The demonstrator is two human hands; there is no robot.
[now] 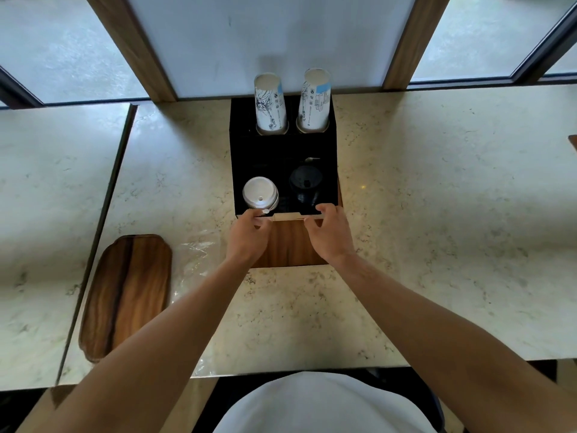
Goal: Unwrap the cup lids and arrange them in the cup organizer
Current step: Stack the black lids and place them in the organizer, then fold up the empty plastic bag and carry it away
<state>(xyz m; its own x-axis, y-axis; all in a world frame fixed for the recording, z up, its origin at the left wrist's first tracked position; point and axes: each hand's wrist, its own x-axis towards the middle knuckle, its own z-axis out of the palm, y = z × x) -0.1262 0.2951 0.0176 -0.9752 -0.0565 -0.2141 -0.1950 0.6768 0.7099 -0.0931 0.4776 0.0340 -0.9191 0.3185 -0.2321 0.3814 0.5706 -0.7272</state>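
Marble counter (406, 189) carries the cup organizer (282, 148); left hand (249, 235) and right hand (331, 232) both grip its near front edge, white lids (260, 193) just beyond the left hand, black lids (305, 187) beyond the right.

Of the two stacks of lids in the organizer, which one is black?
The black lid stack in the front right slot, just beyond the right hand. The other lid stack, front left, is white.

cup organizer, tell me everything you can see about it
The cup organizer is a boxy stand with a black top and a brown wood-look front, set upright on the marble counter against the wall. Its two back holes hold stacks of printed paper cups; its front slots hold a white lid stack on the left and a black lid stack on the right. The left hand and right hand grip its front top edge.
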